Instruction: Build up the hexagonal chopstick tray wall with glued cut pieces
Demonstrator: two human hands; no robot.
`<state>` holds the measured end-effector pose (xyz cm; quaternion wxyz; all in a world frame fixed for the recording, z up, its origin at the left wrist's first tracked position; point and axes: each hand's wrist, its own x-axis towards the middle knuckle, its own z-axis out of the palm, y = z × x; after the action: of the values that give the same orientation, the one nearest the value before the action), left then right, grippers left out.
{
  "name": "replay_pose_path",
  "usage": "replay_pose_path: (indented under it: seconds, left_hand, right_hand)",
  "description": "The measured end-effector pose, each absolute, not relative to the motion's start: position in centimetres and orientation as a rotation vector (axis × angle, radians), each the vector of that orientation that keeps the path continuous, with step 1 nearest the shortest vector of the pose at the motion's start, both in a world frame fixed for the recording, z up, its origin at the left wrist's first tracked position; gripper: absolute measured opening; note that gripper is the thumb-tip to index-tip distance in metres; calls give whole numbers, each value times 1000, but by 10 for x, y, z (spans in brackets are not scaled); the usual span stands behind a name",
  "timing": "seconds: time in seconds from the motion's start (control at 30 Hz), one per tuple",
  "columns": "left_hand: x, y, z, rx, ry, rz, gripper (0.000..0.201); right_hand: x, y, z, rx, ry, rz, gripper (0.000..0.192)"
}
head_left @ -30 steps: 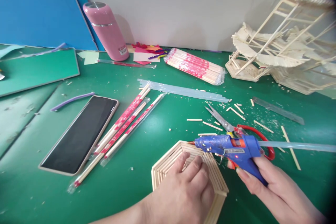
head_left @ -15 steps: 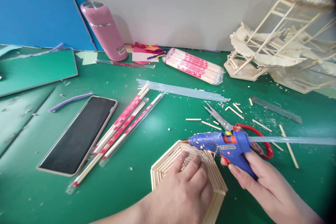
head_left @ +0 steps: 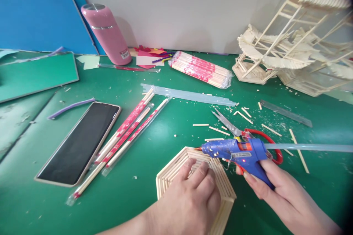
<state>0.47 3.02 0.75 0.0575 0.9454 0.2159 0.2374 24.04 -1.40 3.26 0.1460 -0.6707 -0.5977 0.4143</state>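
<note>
A hexagonal frame of stacked wooden sticks (head_left: 171,174) is pressed flat on the green table (head_left: 171,125) near its front edge by the left hand (head_left: 190,198), whose fingers are spread palm-down over the middle of the frame, nothing being gripped. A blue hot glue gun (head_left: 237,154) is gripped by its handle in the closed right hand (head_left: 278,194), just right of the frame. The nozzle is pointed left and held at the frame's far edge; whether it touches the wood cannot be told. A clear glue stick (head_left: 309,147) is seen projecting from the gun's back toward the right. Red-handled scissors (head_left: 242,132) are lain just behind the gun. Wrapped chopsticks (head_left: 129,132) and a dark phone (head_left: 79,143) are placed to the left, and a stick-built model (head_left: 289,55) is stood at the far right.
</note>
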Motion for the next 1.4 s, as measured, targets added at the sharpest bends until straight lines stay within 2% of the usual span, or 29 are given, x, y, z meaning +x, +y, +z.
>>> replay_pose_path:
  seconds: [0.2, 0.7, 0.83, 1.4]
  left_hand:
    - [4, 31, 6, 2883, 637, 722, 26]
    - [5, 28, 1, 2861, 675, 782, 21]
    - [6, 28, 0, 2849, 675, 783, 22]
    - [6, 28, -2, 2851, 689, 802, 22]
  right_hand:
    - [240, -13, 35, -1920, -1674, 1231, 43]
    - [244, -15, 39, -1969, -1718, 1068, 44]
    - [242, -14, 42, -1997, -1700, 1009, 40]
    - [253, -23, 38, -2025, -1731, 976, 40]
